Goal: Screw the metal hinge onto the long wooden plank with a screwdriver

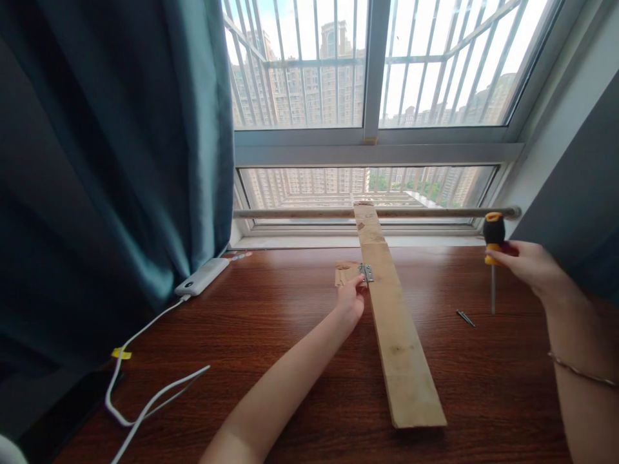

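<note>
A long pale wooden board point(401, 335) lies across the table and reaches toward the window. A metal hinge point(367, 273) spans the board's left edge and a small wooden block point(344, 273) beside it. My left hand point(351, 299) is closed at the hinge, its thumb and fingers pressing it where board and block meet; the fingers' undersides are hidden. Off to the right, my right hand point(527, 264) grips a screwdriver point(494, 238) by its black and yellow handle, shaft pointing down, apart from the board. Below and left of its tip lie a few thin screws point(465, 318).
On the left, a white power strip point(202, 277) with a white cable point(140, 412) lies near the blue curtain point(203, 129). A horizontal rail point(435, 212) runs in front of the window, by the board's far end. The dark wooden table point(232, 335) spreads around.
</note>
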A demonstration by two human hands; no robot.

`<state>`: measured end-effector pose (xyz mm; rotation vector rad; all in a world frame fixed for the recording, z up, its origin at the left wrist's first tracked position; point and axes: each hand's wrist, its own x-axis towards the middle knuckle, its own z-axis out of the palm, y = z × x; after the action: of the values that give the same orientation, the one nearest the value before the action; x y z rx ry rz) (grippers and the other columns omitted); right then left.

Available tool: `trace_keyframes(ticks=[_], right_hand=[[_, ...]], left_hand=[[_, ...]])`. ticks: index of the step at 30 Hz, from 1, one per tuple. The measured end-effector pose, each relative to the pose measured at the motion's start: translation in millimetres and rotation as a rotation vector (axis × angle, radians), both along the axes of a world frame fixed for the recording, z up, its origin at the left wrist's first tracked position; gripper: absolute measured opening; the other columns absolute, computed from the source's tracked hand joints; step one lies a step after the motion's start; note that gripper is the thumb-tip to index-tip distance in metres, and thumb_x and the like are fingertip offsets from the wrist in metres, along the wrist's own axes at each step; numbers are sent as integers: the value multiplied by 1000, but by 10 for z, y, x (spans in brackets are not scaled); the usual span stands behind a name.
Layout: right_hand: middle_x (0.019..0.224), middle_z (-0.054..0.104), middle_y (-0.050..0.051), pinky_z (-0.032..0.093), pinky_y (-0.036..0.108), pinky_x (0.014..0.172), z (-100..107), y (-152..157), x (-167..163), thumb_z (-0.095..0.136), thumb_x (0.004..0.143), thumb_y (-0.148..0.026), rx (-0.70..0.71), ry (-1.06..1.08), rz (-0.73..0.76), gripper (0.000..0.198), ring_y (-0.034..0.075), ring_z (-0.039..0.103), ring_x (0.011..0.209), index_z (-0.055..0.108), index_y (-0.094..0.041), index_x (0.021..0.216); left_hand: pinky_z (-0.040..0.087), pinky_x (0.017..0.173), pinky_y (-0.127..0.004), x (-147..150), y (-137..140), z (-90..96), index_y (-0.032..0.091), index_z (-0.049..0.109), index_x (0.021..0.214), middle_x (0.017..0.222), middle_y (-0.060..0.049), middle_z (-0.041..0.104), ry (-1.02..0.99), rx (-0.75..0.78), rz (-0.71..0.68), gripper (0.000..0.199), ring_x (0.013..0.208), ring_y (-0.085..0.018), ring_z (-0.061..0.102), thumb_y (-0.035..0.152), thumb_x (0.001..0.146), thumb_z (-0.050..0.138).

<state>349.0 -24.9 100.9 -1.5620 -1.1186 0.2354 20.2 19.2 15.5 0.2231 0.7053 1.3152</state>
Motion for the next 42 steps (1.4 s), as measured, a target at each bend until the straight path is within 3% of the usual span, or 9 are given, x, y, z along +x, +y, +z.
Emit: trace_keyframes(ticks=[3,6,9,12,17,21,34,42], right_hand=[[91,66,10,49,39,78,356,-133,-526,75,57,-27,170,274,269,26,20,64,77,67,-22,82],[88,68,8,49,39,85,556,-204,-1166,76,58,-28,287,439,475,23,22,64,86,66,-21,77],[87,69,7,49,44,84,569,-101,-1650,75,61,-31,335,450,529,24,24,64,85,63,-18,78],[84,69,7,50,43,81,441,131,-1873,74,63,-33,360,403,518,29,22,65,80,61,-16,82],[87,69,8,51,39,79,182,430,-1919,71,66,-37,335,365,511,32,21,65,81,59,-15,85],[90,68,8,51,39,79,92,502,-1919,70,66,-40,315,351,523,35,21,65,82,58,-15,87],[81,68,7,51,36,75,202,396,-1970,71,63,-41,333,287,486,36,21,65,75,58,-15,84],[85,70,10,52,34,67,188,386,-1943,69,65,-44,314,60,324,36,24,66,77,59,-16,85]], left_hand=[[49,59,-24,2,-7,5,10,59,69,69,-7,66,5,5,2,14,58,-13,60,-3,66,56],[48,60,-24,4,-22,22,10,60,67,70,-8,67,11,13,-4,13,58,-13,60,-2,67,56],[47,60,-24,6,-34,39,10,60,67,70,-8,67,16,17,-4,13,59,-13,61,-2,67,56],[47,60,-24,5,-34,45,9,61,67,69,-8,66,15,13,5,13,58,-12,60,-3,67,55],[45,56,-23,4,-14,32,9,60,68,67,-8,66,18,3,21,14,55,-12,58,-4,66,56],[45,56,-23,3,-8,33,9,60,67,65,-7,65,20,-16,17,13,53,-11,57,-4,66,56],[47,58,-23,-3,-32,75,10,58,66,65,-6,65,33,-16,21,15,56,-11,59,-5,68,54],[47,58,-22,-3,-37,91,10,57,67,66,-6,65,42,-25,21,15,56,-10,58,-4,69,54]])
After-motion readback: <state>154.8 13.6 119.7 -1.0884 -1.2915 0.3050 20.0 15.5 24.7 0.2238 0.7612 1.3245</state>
